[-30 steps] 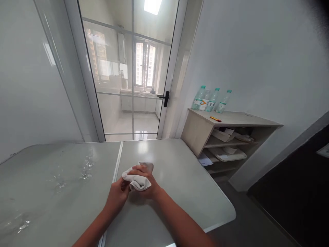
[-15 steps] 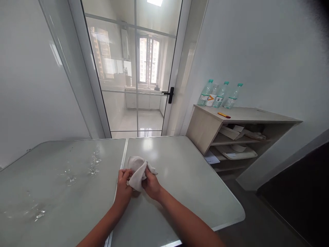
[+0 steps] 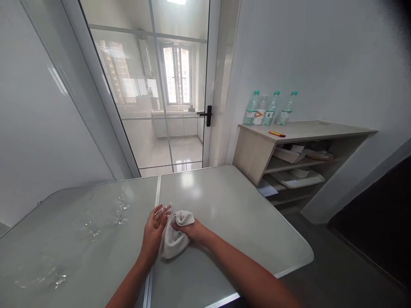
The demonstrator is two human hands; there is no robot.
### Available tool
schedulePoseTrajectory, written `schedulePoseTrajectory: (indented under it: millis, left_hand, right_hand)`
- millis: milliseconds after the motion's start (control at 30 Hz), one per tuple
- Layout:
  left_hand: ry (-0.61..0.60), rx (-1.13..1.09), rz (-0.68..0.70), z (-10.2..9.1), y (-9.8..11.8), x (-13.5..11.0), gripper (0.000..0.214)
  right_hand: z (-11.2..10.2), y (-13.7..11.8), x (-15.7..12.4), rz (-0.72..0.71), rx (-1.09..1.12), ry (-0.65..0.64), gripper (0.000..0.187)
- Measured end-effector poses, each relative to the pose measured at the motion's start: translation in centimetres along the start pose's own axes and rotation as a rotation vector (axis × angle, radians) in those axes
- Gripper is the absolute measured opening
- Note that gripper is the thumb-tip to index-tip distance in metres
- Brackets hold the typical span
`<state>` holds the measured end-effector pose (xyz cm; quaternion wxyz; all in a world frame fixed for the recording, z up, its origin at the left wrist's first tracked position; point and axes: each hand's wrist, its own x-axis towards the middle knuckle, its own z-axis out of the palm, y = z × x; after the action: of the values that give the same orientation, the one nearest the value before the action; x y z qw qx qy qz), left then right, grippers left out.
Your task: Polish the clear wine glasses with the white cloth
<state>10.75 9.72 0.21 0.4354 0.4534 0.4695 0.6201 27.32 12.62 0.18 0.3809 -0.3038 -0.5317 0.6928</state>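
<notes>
My left hand (image 3: 156, 229) is curled around a clear glass (image 3: 167, 208), whose edge shows at the fingertips; the rest of the glass is hard to make out. Bunched in my right hand (image 3: 192, 230) is a white cloth (image 3: 175, 244), hanging down just beside the left palm. Both hands are over the seam of the pale table (image 3: 231, 231). To the left stand several clear stemmed glasses, among them one glass (image 3: 122, 209) toward the back, another glass (image 3: 93, 233) nearer, and one more glass (image 3: 59, 278) at the front left.
A wooden shelf unit (image 3: 253, 154) stands beyond the table's right side, with several plastic bottles (image 3: 270, 112) and a yellow-and-red object (image 3: 276, 134) on top. Papers and trays fill its shelves. Behind the table is a glazed door (image 3: 189, 141) with a black handle (image 3: 208, 115).
The cloth has come away from the glass, drawn right and down by my right hand. My left fingers have loosened, exposing the glass. The view has shifted slightly.
</notes>
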Motion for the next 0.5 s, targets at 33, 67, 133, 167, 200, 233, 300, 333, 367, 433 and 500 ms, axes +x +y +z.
schedulePoseTrajectory:
  millis: [33,67,133,167,200,233,300,333,367,433,500]
  left_hand:
    - [-0.034,-0.011,-0.03,0.1,0.2,-0.1,0.062]
    - [-0.051,-0.013,-0.044,0.3,0.5,-0.3,0.065]
    - [-0.059,-0.04,-0.048,0.6,0.9,-0.7,0.065]
    - [-0.065,-0.075,-0.053,0.8,1.1,-0.8,0.064]
    - [-0.078,-0.115,-0.064,1.0,1.3,-1.0,0.063]
    - [-0.093,-0.149,-0.08,1.1,1.3,-1.0,0.063]
    - [-0.095,-0.166,-0.091,1.1,1.3,-1.1,0.063]
    - [-0.07,-0.149,-0.08,1.1,1.2,-1.1,0.064]
    - [-0.031,-0.122,-0.059,1.1,1.0,-1.0,0.065]
    - [0.051,-0.064,0.001,1.0,0.8,-1.0,0.066]
    - [0.082,-0.04,0.047,0.8,0.8,-1.0,0.067]
  right_hand:
    - [0.0,-0.2,-0.2,0.037,0.022,-0.036,0.06]
    - [0.0,-0.4,-0.4,0.081,0.052,-0.065,0.061]
    - [-0.2,-0.5,-0.6,0.182,0.116,-0.121,0.064]
    - [-0.2,-0.4,-0.6,0.234,0.141,-0.146,0.065]
    - [-0.3,-0.3,-0.6,0.281,0.15,-0.168,0.066]
    - [-0.4,-0.2,-0.6,0.312,0.129,-0.188,0.065]
    - [-0.3,-0.1,-0.4,0.265,-0.065,-0.172,0.054]
    - [-0.3,-0.2,-0.3,0.202,-0.206,-0.142,0.045]
    - [-0.2,-0.3,-0.2,0.129,-0.354,-0.103,0.036]
    - [0.1,-0.7,0.0,0.017,-0.582,-0.017,0.022]
    - [0.4,-1.0,0.2,-0.016,-0.67,0.025,0.017]
